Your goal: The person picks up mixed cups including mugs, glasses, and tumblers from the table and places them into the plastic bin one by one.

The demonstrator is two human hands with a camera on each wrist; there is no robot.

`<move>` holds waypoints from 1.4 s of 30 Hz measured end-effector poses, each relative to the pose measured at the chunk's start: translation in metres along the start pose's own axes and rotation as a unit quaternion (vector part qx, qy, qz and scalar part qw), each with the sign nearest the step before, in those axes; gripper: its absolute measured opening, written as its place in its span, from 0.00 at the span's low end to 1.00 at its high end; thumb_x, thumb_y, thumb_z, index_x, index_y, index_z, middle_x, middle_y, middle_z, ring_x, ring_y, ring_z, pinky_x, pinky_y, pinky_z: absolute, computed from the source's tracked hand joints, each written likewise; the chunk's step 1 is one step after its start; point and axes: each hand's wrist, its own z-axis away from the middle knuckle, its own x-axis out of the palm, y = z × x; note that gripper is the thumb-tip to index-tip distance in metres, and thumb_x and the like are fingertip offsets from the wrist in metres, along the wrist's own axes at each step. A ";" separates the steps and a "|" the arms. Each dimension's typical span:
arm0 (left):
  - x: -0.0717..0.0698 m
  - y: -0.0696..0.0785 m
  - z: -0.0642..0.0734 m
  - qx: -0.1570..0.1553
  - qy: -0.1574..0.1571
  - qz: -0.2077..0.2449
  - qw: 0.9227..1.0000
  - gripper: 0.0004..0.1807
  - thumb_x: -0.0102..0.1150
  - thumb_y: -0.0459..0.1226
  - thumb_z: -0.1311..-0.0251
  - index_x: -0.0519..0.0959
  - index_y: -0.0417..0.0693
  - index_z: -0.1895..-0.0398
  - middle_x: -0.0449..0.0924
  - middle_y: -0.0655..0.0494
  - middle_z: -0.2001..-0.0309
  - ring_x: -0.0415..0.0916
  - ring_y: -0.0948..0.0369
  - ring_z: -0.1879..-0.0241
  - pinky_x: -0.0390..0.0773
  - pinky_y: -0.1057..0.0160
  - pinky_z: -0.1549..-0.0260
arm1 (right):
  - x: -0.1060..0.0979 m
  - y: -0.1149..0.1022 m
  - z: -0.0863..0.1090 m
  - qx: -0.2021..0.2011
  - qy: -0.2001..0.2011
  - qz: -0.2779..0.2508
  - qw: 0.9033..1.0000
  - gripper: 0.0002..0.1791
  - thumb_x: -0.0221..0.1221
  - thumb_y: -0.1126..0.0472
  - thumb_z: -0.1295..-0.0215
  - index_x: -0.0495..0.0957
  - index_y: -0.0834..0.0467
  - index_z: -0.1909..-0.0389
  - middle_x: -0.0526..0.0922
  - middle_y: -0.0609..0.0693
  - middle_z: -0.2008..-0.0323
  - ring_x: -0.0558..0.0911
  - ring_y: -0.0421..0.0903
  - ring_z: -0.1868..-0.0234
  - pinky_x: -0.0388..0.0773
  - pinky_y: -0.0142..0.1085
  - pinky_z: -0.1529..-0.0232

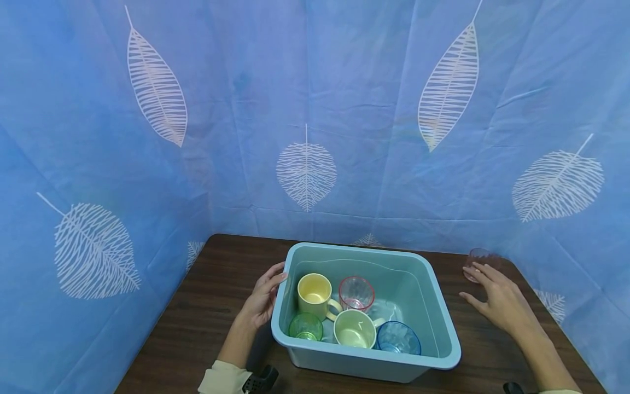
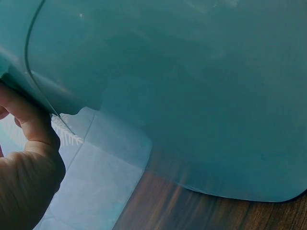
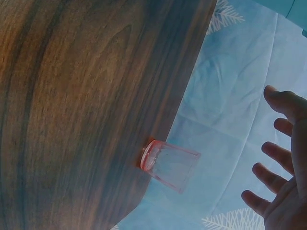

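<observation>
My left hand point(image 1: 263, 298) holds the left rim of a light blue plastic tub point(image 1: 374, 361), its fingers bent at the edge. The left wrist view shows that hand below the rim, next to the tub's side wall point(image 2: 201, 110). At the right, my right hand point(image 1: 502, 298) reaches toward a clear pink glass point(image 1: 484, 256), fingers spread. In the head view the fingertips overlap the glass. A gap shows between the right hand point(image 3: 288, 167) and the upright pink glass point(image 3: 172, 165) in the right wrist view.
Inside the tub stand a yellow mug point(image 1: 315, 287), a red-rimmed glass point(image 1: 356, 293), a green glass point(image 1: 305, 326), a pale green mug point(image 1: 354, 328) and a blue glass point(image 1: 398, 338). The dark wooden table point(image 1: 197, 306) ends at a blue leaf-patterned cloth point(image 1: 246, 164).
</observation>
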 end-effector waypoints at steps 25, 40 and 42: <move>-0.002 -0.002 -0.001 0.003 -0.002 -0.002 1.000 0.21 0.49 0.34 0.21 0.64 0.46 0.29 0.84 0.52 0.54 0.88 0.65 0.61 0.87 0.69 0.60 | 0.016 0.023 0.002 0.069 -0.056 0.030 0.996 0.37 0.79 0.59 0.54 0.78 0.73 0.44 0.75 0.75 0.42 0.75 0.76 0.44 0.76 0.70 0.50; -0.001 -0.002 -0.003 0.008 0.002 -0.006 1.000 0.22 0.49 0.34 0.22 0.63 0.44 0.28 0.83 0.53 0.55 0.88 0.66 0.63 0.87 0.70 0.61 | 0.029 0.039 0.003 0.142 -0.111 0.007 0.984 0.42 0.74 0.57 0.44 0.68 0.74 0.35 0.67 0.79 0.37 0.69 0.81 0.41 0.71 0.76 0.51; -0.001 -0.002 -0.003 0.009 0.003 -0.004 1.000 0.22 0.49 0.33 0.22 0.63 0.44 0.28 0.83 0.53 0.55 0.88 0.66 0.63 0.87 0.70 0.61 | 0.031 0.041 0.003 0.154 -0.123 0.005 0.980 0.43 0.74 0.57 0.43 0.66 0.74 0.34 0.65 0.81 0.37 0.68 0.82 0.41 0.70 0.77 0.50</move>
